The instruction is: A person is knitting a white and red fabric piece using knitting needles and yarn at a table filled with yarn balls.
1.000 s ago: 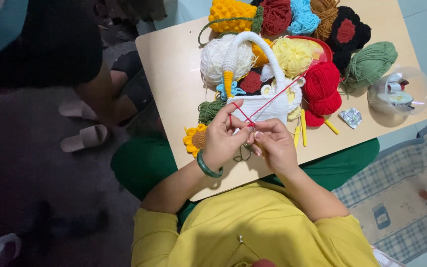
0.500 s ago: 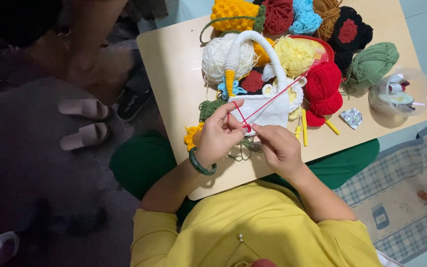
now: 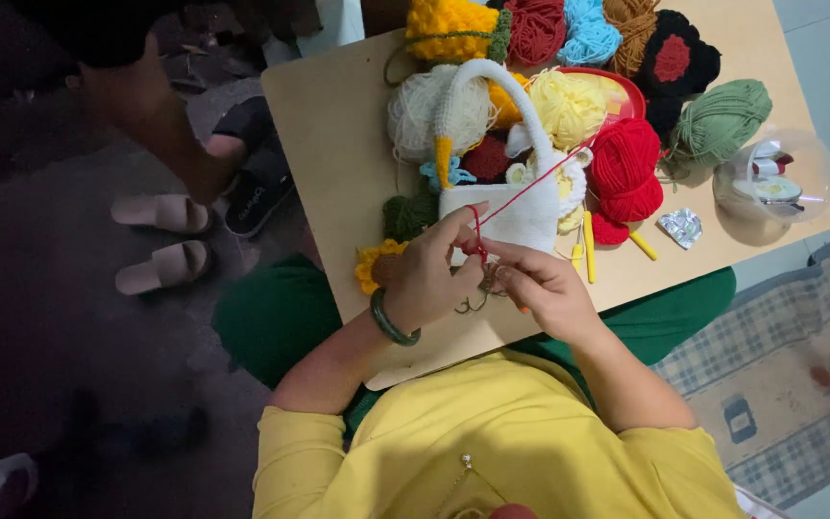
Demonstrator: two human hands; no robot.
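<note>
Wooden tabletop (image 3: 338, 125) carries a white crocheted basket (image 3: 511, 207), just before which the left hand (image 3: 425, 279) and right hand (image 3: 540, 284) pinch red yarn (image 3: 530, 187) taut from its ball (image 3: 624, 168), fingers closed for working stitches.

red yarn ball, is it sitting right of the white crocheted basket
Yes, the red yarn ball lies right of the white basket, its strand running to the hands.

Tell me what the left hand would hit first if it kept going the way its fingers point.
The left hand points up and to the right across the table. Going straight on, it would probably meet the white crocheted basket first, just beyond its fingertips and the red yarn strand; depth is hard to judge from above.
</note>
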